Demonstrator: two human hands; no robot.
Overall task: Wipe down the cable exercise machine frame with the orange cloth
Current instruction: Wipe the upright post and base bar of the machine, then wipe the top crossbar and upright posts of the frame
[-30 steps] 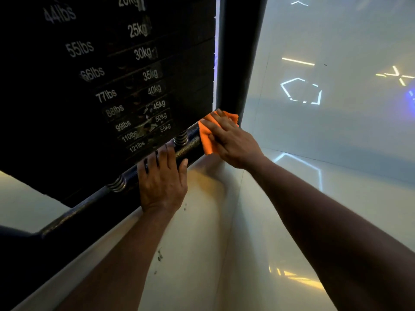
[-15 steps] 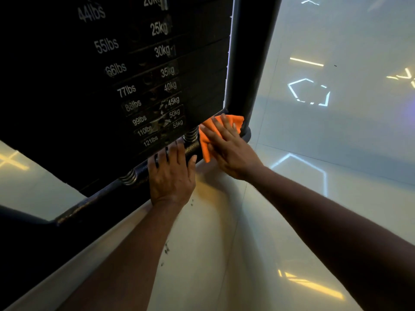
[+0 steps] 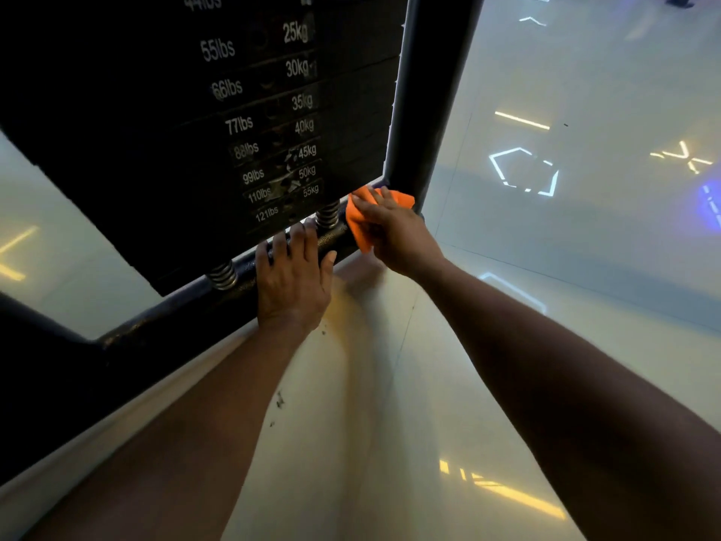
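Note:
The orange cloth (image 3: 359, 224) lies bunched at the corner where the machine's black bottom bar (image 3: 164, 326) meets its upright post (image 3: 425, 91). My right hand (image 3: 394, 232) presses the cloth against that corner with straight fingers on top of it. Most of the cloth is hidden under the hand. My left hand (image 3: 292, 283) rests flat on the bottom bar just left of the cloth, fingers straight and reaching over the bar between two springs.
A black weight stack (image 3: 269, 123) with white lbs and kg labels fills the frame above the bar. Two coil springs (image 3: 222, 275) sit under it. Glossy pale floor (image 3: 526, 247) with light reflections spreads to the right and below.
My right hand has slid the cloth a little along the corner, toward the upright post's foot. My left hand stays on the bar. The view has shifted closer.

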